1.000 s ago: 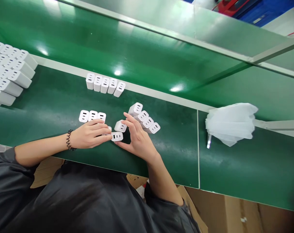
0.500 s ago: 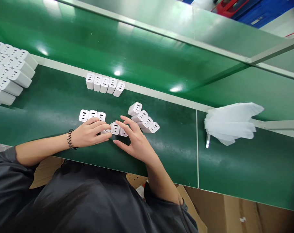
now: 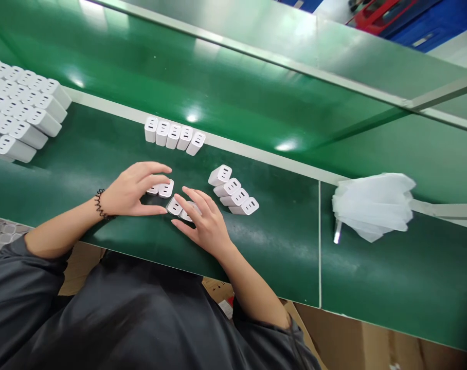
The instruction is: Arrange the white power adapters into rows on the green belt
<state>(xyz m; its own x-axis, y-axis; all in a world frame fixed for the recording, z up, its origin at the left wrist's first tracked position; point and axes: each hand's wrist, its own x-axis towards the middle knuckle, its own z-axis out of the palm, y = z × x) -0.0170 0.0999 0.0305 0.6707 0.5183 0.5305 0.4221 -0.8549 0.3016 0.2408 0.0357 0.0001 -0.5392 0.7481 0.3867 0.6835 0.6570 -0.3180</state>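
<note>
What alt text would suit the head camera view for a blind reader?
A person's left hand covers a short row of small white plastic charger blocks on a green bench; the right hand touches two more beside it. Other charger rows lie nearby, with white plastic bags at right.

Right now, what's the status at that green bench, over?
Left hand open, cupped over white chargers. Right hand flat on further chargers beside them. Row of four chargers close by, untouched.

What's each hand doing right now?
Left hand: open, fingers over the near row of chargers.
Right hand: open, fingertips on loose chargers.
</note>
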